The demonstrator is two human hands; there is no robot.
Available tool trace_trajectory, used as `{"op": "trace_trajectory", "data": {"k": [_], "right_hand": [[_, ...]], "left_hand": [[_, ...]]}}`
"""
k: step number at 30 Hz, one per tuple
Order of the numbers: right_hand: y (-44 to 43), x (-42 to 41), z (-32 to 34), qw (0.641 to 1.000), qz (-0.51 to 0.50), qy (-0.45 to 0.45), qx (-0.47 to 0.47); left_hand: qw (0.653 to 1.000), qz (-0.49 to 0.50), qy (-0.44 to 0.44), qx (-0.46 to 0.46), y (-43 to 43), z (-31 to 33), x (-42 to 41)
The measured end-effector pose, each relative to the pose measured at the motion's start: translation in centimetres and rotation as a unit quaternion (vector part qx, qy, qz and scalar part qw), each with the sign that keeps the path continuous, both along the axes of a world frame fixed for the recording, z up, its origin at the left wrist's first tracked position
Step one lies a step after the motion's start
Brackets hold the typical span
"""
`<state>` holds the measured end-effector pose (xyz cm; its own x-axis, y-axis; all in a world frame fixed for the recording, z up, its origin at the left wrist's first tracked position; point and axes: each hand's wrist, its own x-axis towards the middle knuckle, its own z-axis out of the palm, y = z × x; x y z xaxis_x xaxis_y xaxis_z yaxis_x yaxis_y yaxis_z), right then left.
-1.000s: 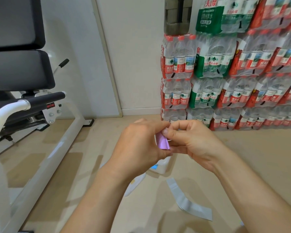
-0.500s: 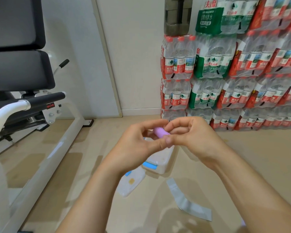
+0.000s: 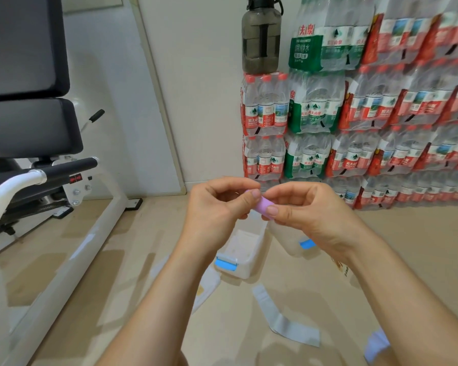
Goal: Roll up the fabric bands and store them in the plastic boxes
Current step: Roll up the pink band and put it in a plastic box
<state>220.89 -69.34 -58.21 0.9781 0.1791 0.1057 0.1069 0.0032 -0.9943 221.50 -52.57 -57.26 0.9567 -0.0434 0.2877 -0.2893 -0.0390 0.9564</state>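
A small purple fabric band (image 3: 263, 205), rolled into a tight cylinder, is pinched between the fingertips of my left hand (image 3: 217, 210) and my right hand (image 3: 306, 215) above the floor. Below the hands stand two white plastic boxes with blue latches: one open box (image 3: 245, 249) under my left hand, another box (image 3: 291, 240) partly hidden by my right hand. A grey fabric band (image 3: 280, 317) lies flat on the floor in front of them. A pale blue band (image 3: 376, 344) shows by my right forearm. A white lid (image 3: 206, 287) lies left of the open box.
Shrink-wrapped packs of water bottles (image 3: 354, 128) are stacked against the wall at right, with a dark jug (image 3: 261, 35) on top. A white exercise machine (image 3: 45, 180) with black pads fills the left side. The floor is beige tile.
The purple band went from a loose strip to a tight roll between my fingers. The view tilted up, and both hands shifted slightly right above the boxes.
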Motion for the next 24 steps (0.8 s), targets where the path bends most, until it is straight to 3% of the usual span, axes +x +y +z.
{"op": "trace_trajectory", "data": {"k": [4,9,14,17,19,21,22,24], "right_hand": [[-1.9,-1.0,0.9,0.999,-0.016,-0.028,0.002],[-4.7,-0.1,1.5,0.997,-0.064,-0.015,0.025],[-6.1,2.6,-0.5,0.985,-0.086,-0.030,-0.150],[-7.2,5.2,-2.6,0.971,-0.096,-0.001,-0.219],[-7.0,7.3,-4.5,0.971,-0.090,0.032,-0.221],[-6.3,9.7,-6.8,0.974,-0.078,0.075,-0.200],[-5.7,10.9,-8.1,0.973,-0.070,0.092,-0.199],[-4.0,13.3,-11.0,0.969,-0.056,0.116,-0.213]], "left_hand": [[1.000,-0.005,-0.002,-0.012,-2.2,1.4,-0.6],[0.996,-0.051,-0.020,0.076,-4.4,2.3,0.9],[0.981,-0.119,0.058,0.143,-3.6,-1.5,4.5],[0.970,-0.088,0.129,0.186,-1.4,-6.6,7.4],[0.926,-0.059,0.120,0.354,0.8,-11.3,8.6],[0.825,-0.115,0.103,0.544,2.3,-16.6,8.4],[0.779,-0.170,0.099,0.595,2.9,-19.1,7.9],[0.724,-0.240,0.107,0.638,3.6,-23.1,7.1]]}}
